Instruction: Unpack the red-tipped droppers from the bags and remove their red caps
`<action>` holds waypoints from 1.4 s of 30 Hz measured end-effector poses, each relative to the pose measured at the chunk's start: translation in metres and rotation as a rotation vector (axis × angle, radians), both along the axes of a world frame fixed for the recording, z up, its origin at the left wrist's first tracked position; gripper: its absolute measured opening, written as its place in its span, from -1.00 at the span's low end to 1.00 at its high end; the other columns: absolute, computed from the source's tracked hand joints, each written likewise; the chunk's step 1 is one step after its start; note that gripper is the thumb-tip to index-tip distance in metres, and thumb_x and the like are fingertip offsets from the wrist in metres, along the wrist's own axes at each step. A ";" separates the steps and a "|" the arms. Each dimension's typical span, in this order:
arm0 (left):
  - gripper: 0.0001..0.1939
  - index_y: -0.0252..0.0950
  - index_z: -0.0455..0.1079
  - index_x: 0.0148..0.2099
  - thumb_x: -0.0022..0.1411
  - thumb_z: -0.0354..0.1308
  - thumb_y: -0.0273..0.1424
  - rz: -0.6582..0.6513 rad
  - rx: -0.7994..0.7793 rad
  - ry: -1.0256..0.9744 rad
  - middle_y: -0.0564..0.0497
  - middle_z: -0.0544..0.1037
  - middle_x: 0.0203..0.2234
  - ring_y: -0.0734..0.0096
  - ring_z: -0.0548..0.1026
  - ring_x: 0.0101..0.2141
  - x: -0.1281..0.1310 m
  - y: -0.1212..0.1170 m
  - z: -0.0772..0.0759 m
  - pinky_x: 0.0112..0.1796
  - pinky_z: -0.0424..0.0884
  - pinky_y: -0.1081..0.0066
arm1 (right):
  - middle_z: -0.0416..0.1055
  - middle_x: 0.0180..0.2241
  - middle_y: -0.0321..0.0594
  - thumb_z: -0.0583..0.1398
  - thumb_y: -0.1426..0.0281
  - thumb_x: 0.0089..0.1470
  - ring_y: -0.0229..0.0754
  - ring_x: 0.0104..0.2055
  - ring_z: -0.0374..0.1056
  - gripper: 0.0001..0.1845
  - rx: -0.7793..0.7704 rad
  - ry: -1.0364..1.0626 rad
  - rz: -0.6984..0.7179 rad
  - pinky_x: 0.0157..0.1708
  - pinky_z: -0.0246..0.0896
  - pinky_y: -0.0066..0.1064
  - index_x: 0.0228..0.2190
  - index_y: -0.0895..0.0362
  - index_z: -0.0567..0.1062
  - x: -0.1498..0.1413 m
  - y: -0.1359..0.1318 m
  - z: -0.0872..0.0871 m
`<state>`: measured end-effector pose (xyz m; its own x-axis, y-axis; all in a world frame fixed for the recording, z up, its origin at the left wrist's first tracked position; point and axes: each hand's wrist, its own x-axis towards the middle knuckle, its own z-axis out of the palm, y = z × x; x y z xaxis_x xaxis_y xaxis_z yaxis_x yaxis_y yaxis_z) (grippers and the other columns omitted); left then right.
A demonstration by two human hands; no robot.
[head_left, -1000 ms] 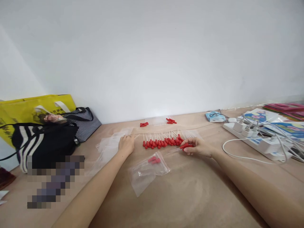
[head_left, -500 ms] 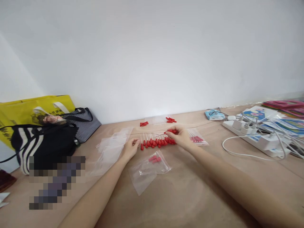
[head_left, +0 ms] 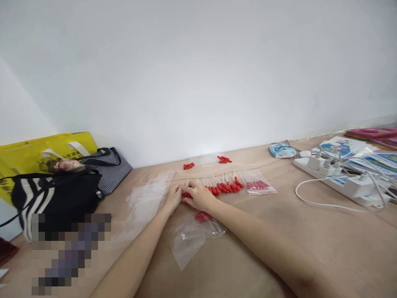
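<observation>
At the left end of a long row of thin, pale sticks with fat red ends [head_left: 228, 187], a person's two bare hands come together on the brown tabletop [head_left: 248, 252]. The left hand [head_left: 173, 197] has its fingers bent in close. The right hand [head_left: 198, 194] reaches across with its thumb and fingers curled narrow over some red ends. It is too small to tell if either hand is gripping anything.

Counting from the hands, with twelve o'clock at the wall, the row runs off toward three o'clock. Past it sits a flat, clear plastic bag with red ends inside [head_left: 259, 184]. Close by at five to six o'clock is a crinkly clear plastic bag with red bits [head_left: 187, 248], partly under the right arm. A spread of flat, clear plastic bags [head_left: 145, 200] lies at nine o'clock, just beside the left hand. At twelve o'clock is a little red bunch [head_left: 188, 166]. Farther off at two o'clock is a pale blue mask with dark straps [head_left: 281, 150].
</observation>
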<state>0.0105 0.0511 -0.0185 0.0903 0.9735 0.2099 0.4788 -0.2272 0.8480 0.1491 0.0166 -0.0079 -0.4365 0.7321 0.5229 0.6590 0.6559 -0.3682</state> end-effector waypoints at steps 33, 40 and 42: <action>-0.59 -0.35 0.32 -0.12 0.20 -0.24 -0.24 0.240 0.337 0.231 -0.13 0.43 -0.16 0.25 0.35 -0.10 0.005 -0.025 0.011 -0.06 0.24 0.28 | 0.33 -0.56 -0.29 0.12 0.46 -0.05 -0.28 -0.44 0.23 -0.87 -0.191 0.161 0.096 -0.40 0.11 -0.48 -0.43 0.12 0.48 0.100 -0.073 -0.015; -0.73 -0.20 0.36 -0.17 0.18 -0.08 -0.25 -0.195 0.279 0.441 -0.03 0.43 -0.16 0.29 0.37 -0.11 0.000 -0.113 0.016 -0.09 0.28 0.33 | 0.30 -0.58 -0.32 0.17 0.39 -0.07 -0.29 -0.46 0.19 -0.82 -0.219 0.106 0.131 -0.40 0.08 -0.49 -0.35 0.02 0.52 0.092 -0.069 -0.012; -0.65 -0.18 0.27 0.00 0.18 -0.09 -0.25 -0.278 0.185 0.505 -0.02 0.35 -0.02 0.27 0.30 -0.02 0.002 -0.123 0.015 -0.01 0.22 0.29 | 0.31 -0.57 -0.33 0.18 0.39 -0.09 -0.29 -0.45 0.19 -0.80 -0.214 0.095 0.139 -0.39 0.07 -0.48 -0.32 0.00 0.52 0.088 -0.068 -0.011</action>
